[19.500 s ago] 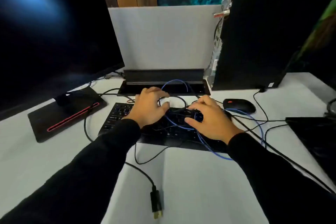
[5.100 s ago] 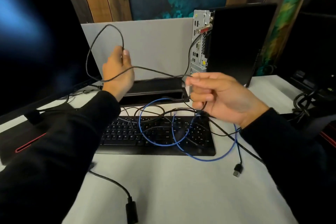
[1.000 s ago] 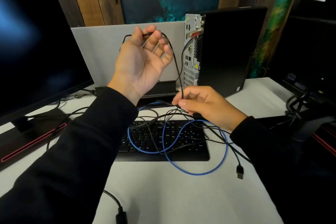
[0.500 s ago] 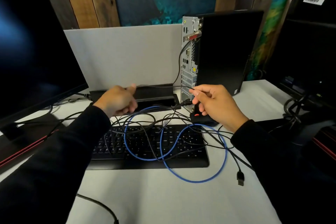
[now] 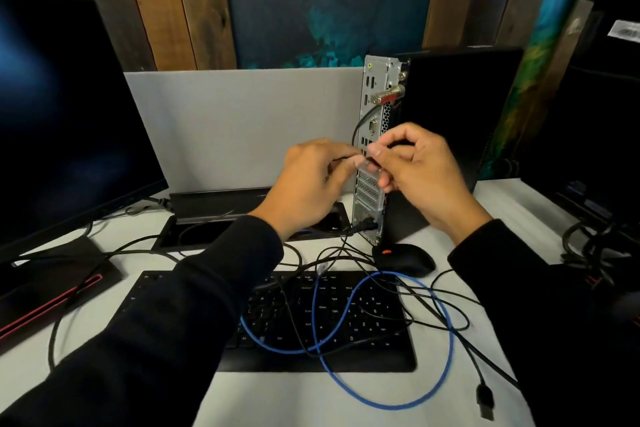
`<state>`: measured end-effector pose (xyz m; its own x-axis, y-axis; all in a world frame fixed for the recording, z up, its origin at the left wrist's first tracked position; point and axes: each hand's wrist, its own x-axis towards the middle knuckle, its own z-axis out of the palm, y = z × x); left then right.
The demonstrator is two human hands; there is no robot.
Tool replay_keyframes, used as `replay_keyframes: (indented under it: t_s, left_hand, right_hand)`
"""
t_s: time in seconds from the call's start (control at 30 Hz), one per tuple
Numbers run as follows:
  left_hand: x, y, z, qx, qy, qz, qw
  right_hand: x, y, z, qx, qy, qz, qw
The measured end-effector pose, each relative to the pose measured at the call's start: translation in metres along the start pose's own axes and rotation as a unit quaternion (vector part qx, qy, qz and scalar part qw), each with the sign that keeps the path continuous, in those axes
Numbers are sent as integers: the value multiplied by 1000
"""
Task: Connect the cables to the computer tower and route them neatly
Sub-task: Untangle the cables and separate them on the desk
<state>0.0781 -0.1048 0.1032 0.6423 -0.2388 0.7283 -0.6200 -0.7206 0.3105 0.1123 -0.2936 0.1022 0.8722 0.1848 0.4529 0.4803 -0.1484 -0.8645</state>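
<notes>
A thin black cable (image 5: 337, 159) is pinched between the left hand (image 5: 311, 184) and right hand (image 5: 415, 170), both curled narrowly around it, just before the perforated metal rear panel of the boxy computer tower (image 5: 450, 121) at 1 o'clock. A glossy blue cable (image 5: 446, 340) is looped over the flat keyboard (image 5: 381, 340) at 6 o'clock, beside the rounded mouse (image 5: 405, 258).

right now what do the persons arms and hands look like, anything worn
Both arms are in long dark sleeves, close to black, plain with no markings, ending at the wrists. The left hand and right hand are bare: no gloves, and no rings or watch visible. Short fingernails show on the right fingers.
</notes>
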Motion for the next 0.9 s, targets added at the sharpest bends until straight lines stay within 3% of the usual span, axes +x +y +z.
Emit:
replay_keyframes:
  t_s: [0.2, 0.3, 0.4, 0.5, 0.73, 0.9]
  left_hand:
    - [-3, -21, 1, -42, 31, -90, 995]
    - [-8, -18, 2, -142, 9, -131, 981]
    - [-12, -11, -3, -141, 5, -140, 980]
    - [-18, -13, -17, -95, -28, -120, 988]
    - [-47, -41, -83, 11, -119, -133, 984]
    - [-74, -78, -145, 44, -71, -176, 981]
  right_hand:
    - [11, 1, 0, 26, -40, -10, 999]
    - [0, 5, 7, -55, -73, -22, 996]
    - [-10, 3, 17, -140, -120, -65, 981]
    - [-14, -5, 18, -169, -50, -80, 981]
    - [-11, 11, -7, -114, 86, 5, 990]
    - [-21, 46, -50, -40, 230, 123, 965]
